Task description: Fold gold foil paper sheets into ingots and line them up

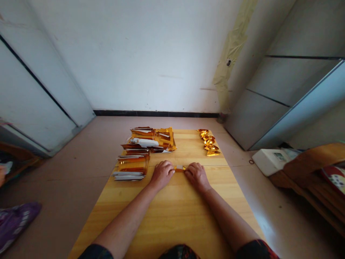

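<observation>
My left hand (162, 175) and my right hand (197, 176) rest on a light pine table (175, 216), pinching opposite ends of a small folded strip of gold foil paper (179, 168). Left of my left hand lie loose stacks of gold-and-white foil sheets (151, 140), with a second pile (132, 167) close to my wrist. Several folded gold foil ingots (208, 142) sit in a short column at the far right of the tabletop, beyond my right hand.
The table's far end meets a pinkish floor by a white wall. A white box (269, 162) sits on wooden furniture (309, 169) to the right. A purple slipper (16, 225) shows at the lower left, and grey cabinet panels (283, 100) stand on the right.
</observation>
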The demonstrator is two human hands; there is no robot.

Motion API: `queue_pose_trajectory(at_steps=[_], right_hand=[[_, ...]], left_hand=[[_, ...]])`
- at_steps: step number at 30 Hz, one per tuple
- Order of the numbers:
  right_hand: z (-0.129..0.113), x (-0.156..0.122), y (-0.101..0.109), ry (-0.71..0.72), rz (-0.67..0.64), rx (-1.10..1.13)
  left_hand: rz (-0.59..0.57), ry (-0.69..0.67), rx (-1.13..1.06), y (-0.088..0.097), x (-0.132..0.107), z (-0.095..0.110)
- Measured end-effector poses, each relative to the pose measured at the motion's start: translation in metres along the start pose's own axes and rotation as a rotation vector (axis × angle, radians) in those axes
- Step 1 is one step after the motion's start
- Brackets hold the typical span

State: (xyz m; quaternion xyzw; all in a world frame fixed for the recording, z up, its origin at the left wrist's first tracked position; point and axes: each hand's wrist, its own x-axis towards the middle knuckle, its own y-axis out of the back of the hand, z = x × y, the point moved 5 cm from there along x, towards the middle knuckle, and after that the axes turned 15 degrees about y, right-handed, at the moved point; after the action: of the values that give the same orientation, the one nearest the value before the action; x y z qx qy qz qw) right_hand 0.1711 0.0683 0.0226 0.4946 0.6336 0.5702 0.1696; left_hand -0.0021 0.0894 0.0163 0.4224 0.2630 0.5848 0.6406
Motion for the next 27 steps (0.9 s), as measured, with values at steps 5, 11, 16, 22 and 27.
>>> queue_pose_trajectory(at_steps=[5,11,16,22,27], right_hand=[[0.002,0.002,-0.001,-0.065,0.029,-0.036],[0.002,0.003,-0.004,-0.104,0.019,-0.117],[0.002,0.003,-0.002,-0.127,0.037,-0.134],[0.003,0.004,-0.003,-0.137,0.034,-0.146],[0.004,0.004,-0.004,-0.148,0.036,-0.172]], left_hand=[[-0.030,0.086,0.072,0.001,0.004,0.005],[-0.055,0.128,0.147,0.000,0.008,0.008],[-0.048,0.142,0.230,0.001,0.011,0.010],[-0.031,0.158,0.303,0.003,0.011,0.012],[0.001,0.152,0.347,0.002,0.010,0.013]])
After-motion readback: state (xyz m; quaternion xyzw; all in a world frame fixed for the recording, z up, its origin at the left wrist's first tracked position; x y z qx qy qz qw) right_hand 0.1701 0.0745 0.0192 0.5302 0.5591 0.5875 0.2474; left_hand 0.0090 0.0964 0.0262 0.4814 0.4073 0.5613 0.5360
